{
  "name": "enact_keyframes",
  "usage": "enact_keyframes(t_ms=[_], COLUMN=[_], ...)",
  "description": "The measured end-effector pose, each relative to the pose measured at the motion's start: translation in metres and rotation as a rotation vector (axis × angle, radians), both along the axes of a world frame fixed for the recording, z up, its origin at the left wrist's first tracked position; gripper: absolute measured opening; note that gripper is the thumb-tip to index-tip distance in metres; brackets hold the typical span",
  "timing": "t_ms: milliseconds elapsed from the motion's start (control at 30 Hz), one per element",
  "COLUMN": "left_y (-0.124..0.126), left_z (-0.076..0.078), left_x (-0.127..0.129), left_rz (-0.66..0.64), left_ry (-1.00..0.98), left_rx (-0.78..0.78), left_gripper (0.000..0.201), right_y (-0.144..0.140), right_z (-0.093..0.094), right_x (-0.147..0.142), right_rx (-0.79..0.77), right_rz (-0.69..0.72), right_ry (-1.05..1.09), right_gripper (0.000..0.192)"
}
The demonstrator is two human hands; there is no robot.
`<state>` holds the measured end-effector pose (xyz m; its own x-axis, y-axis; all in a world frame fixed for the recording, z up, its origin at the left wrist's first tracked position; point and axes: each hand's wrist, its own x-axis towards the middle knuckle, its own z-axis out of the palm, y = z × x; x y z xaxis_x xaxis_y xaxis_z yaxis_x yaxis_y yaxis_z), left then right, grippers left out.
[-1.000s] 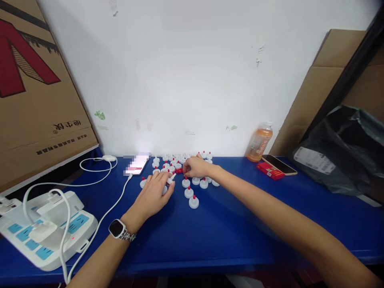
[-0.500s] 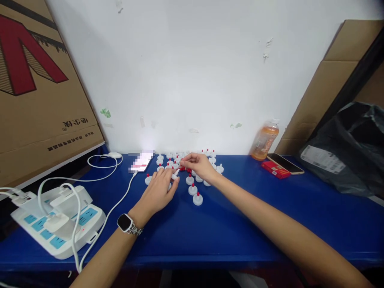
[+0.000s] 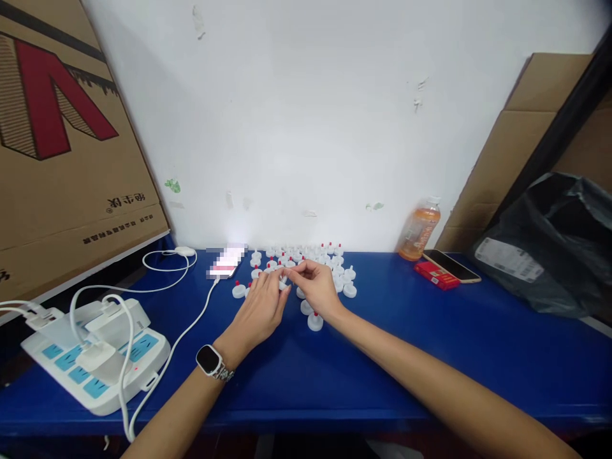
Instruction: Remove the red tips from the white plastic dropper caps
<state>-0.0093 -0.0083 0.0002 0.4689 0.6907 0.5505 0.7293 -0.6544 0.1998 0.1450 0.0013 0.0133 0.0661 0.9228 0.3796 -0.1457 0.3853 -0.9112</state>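
Note:
My left hand (image 3: 261, 303), with a watch on its wrist, is closed on a white plastic nozzle cap (image 3: 283, 281), its spout tilted up to the right. My right hand (image 3: 316, 290) pinches thumb and forefinger together right at that spout's tip. Whatever is between those fingertips is hidden. Around both hands stand several white nozzle caps. Some carry small red tips, such as the nozzle cap in front (image 3: 315, 322) and another at the left (image 3: 238, 291). Others, like the bare nozzle cap (image 3: 349, 273) on the right, have plain white spouts.
On the blue table (image 3: 382, 357), a power strip (image 3: 109, 401) with white cables lies at left, near a lit phone (image 3: 227, 262). At right are a drink bottle (image 3: 421, 231), a red box (image 3: 436, 275), a dark phone (image 3: 452, 265) and a black plastic bag (image 3: 559, 242). A wall closes the back.
My right hand has come down and left from among the caps to the nozzle cap in my left hand, and the fingertips now meet. The view has shifted slightly.

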Motion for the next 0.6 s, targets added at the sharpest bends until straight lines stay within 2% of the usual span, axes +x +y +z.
enact_keyframes(t_ms=[200,400,500,600], left_y=[0.002,0.000,0.000,0.004], left_z=[-0.002,0.000,0.002,0.006], left_x=[0.000,-0.001,-0.004,-0.012], left_rz=[-0.009,-0.017,0.019,0.093], left_ry=[-0.003,-0.039,-0.035,0.014], left_rx=[0.044,0.008,0.002,0.024], left_gripper=[0.047,0.051,0.061,0.064], right_y=[-0.002,0.001,0.007,0.016], right_z=[-0.002,-0.001,0.003,0.008], right_x=[-0.005,-0.010,-0.004,0.009], right_rx=[0.032,0.029,0.083,0.142], right_rz=[-0.039,0.019,0.036,-0.069], right_ry=[-0.018,-0.016,-0.130,-0.345], right_gripper=[0.032,0.031,0.024,0.012])
